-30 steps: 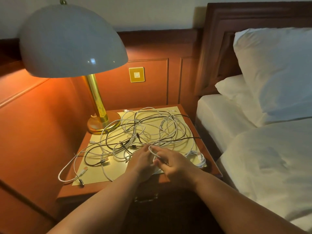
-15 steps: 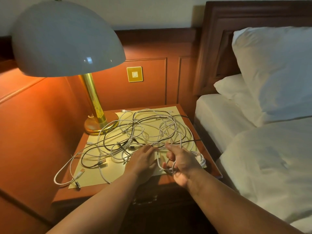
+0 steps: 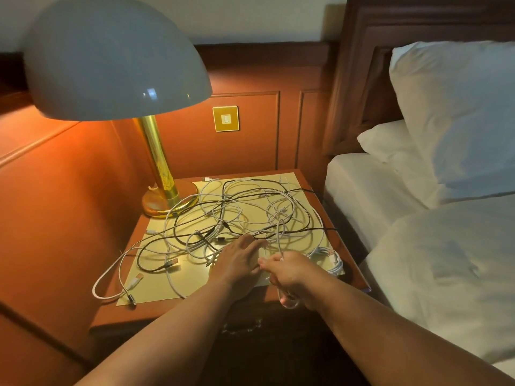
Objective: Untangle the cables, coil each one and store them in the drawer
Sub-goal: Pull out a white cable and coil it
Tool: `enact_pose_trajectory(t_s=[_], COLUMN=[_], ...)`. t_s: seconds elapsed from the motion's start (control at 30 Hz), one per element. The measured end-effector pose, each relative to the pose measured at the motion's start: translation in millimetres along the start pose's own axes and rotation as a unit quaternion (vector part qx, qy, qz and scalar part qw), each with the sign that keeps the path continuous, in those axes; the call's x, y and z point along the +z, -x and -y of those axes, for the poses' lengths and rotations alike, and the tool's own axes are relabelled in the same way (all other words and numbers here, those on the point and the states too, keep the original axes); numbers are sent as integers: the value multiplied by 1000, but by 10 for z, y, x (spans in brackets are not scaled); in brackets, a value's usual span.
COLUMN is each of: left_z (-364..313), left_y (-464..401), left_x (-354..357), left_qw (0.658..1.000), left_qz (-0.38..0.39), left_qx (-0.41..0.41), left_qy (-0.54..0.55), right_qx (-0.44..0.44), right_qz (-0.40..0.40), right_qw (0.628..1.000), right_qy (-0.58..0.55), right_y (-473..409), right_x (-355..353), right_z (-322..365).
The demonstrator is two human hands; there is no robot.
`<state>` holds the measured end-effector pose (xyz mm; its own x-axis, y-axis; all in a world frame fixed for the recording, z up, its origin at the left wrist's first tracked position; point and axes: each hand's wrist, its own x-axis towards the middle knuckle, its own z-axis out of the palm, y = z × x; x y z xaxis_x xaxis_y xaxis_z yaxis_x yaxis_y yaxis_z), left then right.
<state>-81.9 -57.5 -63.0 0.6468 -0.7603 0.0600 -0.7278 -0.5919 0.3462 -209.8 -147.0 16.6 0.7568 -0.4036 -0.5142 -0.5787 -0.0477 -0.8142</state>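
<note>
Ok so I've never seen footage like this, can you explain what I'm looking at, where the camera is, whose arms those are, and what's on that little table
There is no machine here. The camera sits on a person's head and looks forward and down, so the two arms reaching in from the bottom are that person's own.

In front of them is a wooden nightstand beside a bed. On it stand a brass lamp and a yellowish mat covered by a tangle of cables, white and black.

The left hand rests flat on the tangle with its fingers straight. The right hand grips a white cable, which rises out of the pile into its fingers. A finished white coil appears to lie near the mat's right edge.
</note>
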Motion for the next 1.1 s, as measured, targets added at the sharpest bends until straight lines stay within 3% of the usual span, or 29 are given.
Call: enact_pose_trajectory(t_s=[0.1, 0.2, 0.27, 0.37, 0.47, 0.7, 0.97, 1.1], left_z=[-24, -18, 2, 40, 27, -33, -47, -16], left_y=[11, 8, -7, -29, -15, 15, 36, 30], left_x=[-35, -39, -10, 50, 30, -49, -57, -39], left_qw=[1000, 1000, 1000, 1000, 1000, 1000, 1000, 1000], left_qz=[0, 4, 10, 9, 2, -7, -15, -9], left_qx=[-4, -1, -2, -13, -13, 6, 7, 15], left_qy=[-6, 2, 13, 16, 15, -6, -4, -1], right_qx=[-61, -171, -234, -312, -331, -272, -101, -18], right_qz=[-55, -113, -132, -87, -50, -79, -54, -45], right_qw=[979, 908, 873, 894, 923, 954, 966, 989], right_qy=[186, 366, 406, 308, 189, -99, -232, -142], right_y=[-25, -27, -42, -64, -36, -13, -55, -63], right_x=[8, 16, 18, 4, -37, 1, -39, -76], right_z=[-35, -86, -133, -158, -164, -58, -7, 1])
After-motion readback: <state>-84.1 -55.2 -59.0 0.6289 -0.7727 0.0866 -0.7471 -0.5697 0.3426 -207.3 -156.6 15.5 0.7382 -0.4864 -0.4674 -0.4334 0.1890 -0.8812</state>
